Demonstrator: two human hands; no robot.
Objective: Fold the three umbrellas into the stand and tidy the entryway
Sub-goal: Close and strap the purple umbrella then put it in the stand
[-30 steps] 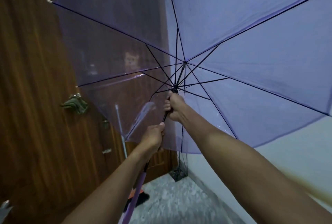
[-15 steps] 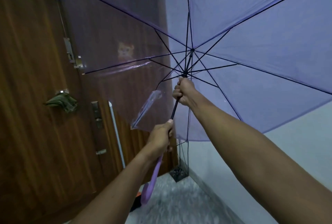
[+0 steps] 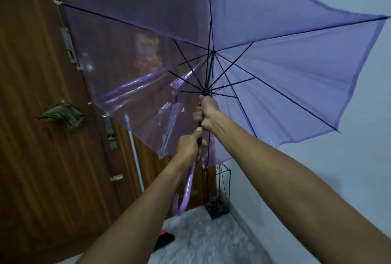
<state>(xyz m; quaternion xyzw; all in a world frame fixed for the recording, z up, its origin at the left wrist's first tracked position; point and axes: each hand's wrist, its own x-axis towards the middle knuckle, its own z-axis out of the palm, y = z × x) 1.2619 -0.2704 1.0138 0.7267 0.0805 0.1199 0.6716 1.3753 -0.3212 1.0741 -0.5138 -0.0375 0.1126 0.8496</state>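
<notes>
Two bare hands stacked on one purple umbrella [image 3: 285,73], half open and tilted up against the pale, smooth wall [image 3: 349,179]. Right hand [image 3: 206,115] uppermost, fingers curled tight round the thin black shaft [image 3: 209,71], just under the fan of skinny black metal ribs [image 3: 232,66]. Left hand [image 3: 189,146] right beneath it, nearly touching, wrapped round the same shaft with the thumb laid straight up along it. Lilac handle [image 3: 184,198] poking out below the left wrist, smooth, J-shaped, plastic-looking. Canopy see-through and glossy on the door side, slack and crinkled there; flatter, more matte and stretched on the wall side. Black wire stand [image 3: 220,208] down at the floor corner between the brown wood-grain door [image 3: 31,157] and the wall: boxy open frame, square dark base, well below the umbrella and apart from it. Contents of the stand: can't tell. Grey speckled, stone-look floor [image 3: 211,242]. Crumpled green cloth [image 3: 63,116] hanging on the door, left of the umbrella's edge.
</notes>
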